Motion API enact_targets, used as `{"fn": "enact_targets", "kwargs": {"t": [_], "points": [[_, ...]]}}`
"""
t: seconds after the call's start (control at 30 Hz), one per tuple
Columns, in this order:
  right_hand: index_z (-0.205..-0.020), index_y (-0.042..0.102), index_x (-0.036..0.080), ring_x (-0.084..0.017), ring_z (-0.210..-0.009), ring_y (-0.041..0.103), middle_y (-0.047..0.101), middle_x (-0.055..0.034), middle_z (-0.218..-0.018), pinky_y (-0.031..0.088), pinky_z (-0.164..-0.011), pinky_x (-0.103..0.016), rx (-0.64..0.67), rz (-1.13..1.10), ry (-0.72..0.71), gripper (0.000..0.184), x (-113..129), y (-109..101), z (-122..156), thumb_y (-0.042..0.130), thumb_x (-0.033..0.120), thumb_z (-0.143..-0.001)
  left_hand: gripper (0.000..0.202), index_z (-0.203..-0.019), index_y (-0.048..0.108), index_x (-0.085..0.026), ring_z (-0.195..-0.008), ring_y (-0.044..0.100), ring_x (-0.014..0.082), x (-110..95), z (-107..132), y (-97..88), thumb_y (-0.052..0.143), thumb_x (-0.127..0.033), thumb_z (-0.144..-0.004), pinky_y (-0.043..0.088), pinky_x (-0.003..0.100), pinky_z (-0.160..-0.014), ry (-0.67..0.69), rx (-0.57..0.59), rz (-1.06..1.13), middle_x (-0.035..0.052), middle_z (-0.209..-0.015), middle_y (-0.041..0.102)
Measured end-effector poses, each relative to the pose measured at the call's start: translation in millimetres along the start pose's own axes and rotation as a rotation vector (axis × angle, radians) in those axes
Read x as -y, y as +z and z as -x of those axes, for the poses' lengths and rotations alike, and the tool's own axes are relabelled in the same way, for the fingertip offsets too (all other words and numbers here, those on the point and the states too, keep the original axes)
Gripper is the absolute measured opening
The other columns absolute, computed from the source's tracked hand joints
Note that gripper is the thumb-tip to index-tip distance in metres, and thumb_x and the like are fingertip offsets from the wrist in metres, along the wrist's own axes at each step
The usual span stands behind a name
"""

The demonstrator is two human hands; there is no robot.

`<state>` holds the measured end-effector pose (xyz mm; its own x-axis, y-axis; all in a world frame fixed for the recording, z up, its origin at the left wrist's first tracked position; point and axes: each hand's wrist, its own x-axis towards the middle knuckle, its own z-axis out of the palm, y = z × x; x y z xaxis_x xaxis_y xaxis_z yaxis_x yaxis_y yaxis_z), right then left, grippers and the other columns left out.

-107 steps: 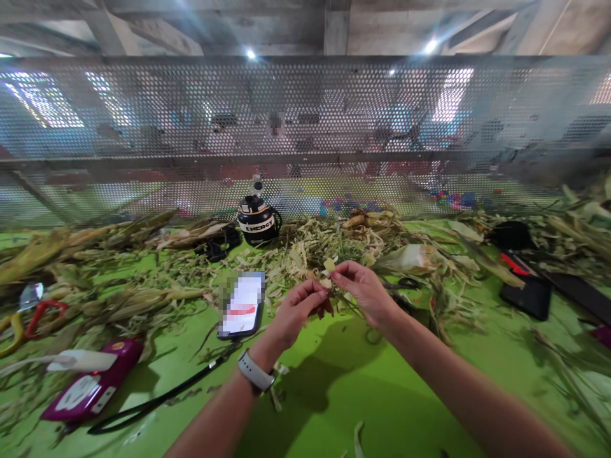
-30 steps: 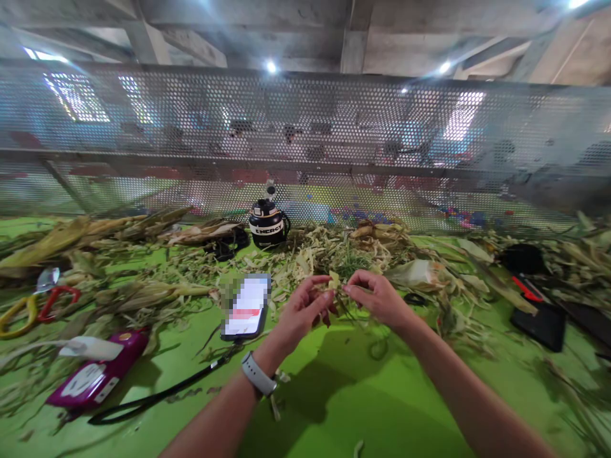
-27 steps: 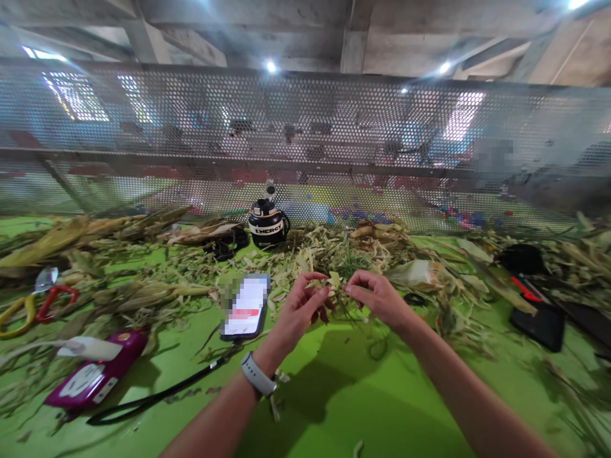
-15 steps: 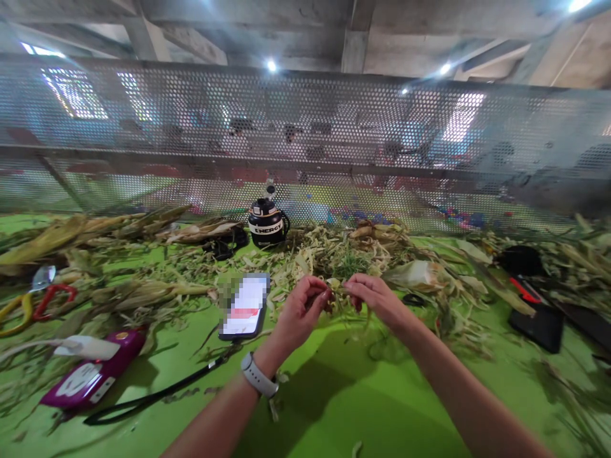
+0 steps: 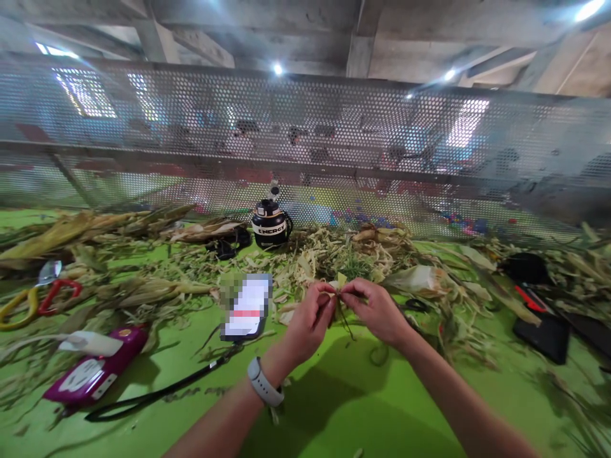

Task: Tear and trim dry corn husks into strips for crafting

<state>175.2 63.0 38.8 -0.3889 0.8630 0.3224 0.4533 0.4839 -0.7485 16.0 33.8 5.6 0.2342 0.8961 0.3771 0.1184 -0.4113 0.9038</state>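
Head view: my left grip (image 5: 305,321) and right grip (image 5: 377,312) pinch a husk strip (image 5: 340,282) above the table (image 5: 334,401), right of the phone (image 5: 245,308); I judge it light, limp, easily torn, so hold mid-strip.

Bright ceiling lamps (image 5: 277,69) flare overhead, soft arm shadows fall on the green desk (image 5: 334,407), edges bend and blur.
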Motion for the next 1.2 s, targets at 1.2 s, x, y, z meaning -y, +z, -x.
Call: {"fn": "enact_targets", "kwargs": {"t": [1.2], "points": [[-0.071, 0.059, 0.018, -0.014, -0.064, 0.051, 0.057, -0.0007, -0.066, 0.040, -0.062, -0.024, -0.227, -0.074, 0.078, 0.025, 2, -6, 1, 0.059, 0.041, -0.078, 0.022, -0.105, 0.052, -0.018, -0.073, 0.060, 0.0196, -7, 7, 7.3, 0.042, -0.018, -0.086, 0.044, 0.033, -0.068, 0.227, -0.166, -0.554, 0.0086, -0.087, 0.065]]}}
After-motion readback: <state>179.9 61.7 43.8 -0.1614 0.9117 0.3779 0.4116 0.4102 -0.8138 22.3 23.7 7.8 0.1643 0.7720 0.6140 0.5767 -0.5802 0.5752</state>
